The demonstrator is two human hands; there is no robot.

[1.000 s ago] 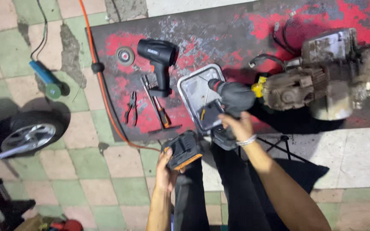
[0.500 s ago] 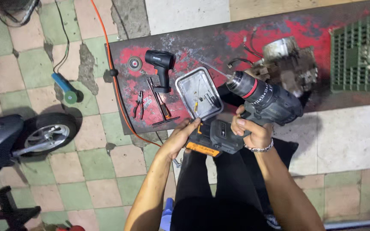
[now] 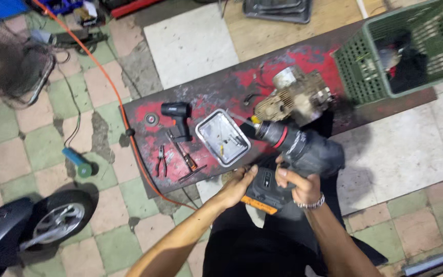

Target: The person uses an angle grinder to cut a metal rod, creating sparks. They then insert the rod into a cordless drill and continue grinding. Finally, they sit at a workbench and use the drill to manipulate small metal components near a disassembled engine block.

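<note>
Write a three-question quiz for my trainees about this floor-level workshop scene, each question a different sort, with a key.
1. True or false: both hands are on the large black cordless power tool with the red band.
2. Multiple choice: the shallow rectangular metal tray lies between A) the green plastic crate and the fan, B) the small black cordless drill and the greasy engine block, C) the scooter wheel and the orange cable.
3. Which hand grips the black battery pack with the orange edge at its side?

Key: 1 true: left hand, right hand. 2 B. 3 the left hand.
</note>
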